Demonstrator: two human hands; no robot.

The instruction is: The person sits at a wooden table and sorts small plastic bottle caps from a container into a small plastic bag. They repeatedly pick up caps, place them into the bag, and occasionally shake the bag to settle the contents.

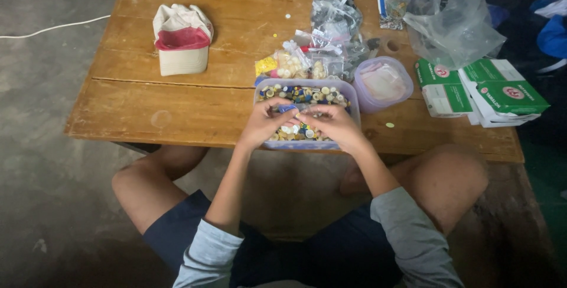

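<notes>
A clear plastic tub [349,94] full of small mixed buttons in yellow, blue and white stands near the front edge of a low wooden table [177,99]. Both my hands are over the tub. My left hand [264,124] and my right hand [333,124] meet fingertip to fingertip above the buttons, pinching something small and blue between them; what it is exactly is too small to tell.
Small clear bags of buttons [313,57] lie behind the tub, with a purple-lidded container [384,84] to its right. A cream and red cap [182,40] lies at the left. Green and white boxes [490,90] and a big clear bag [452,19] sit at the right.
</notes>
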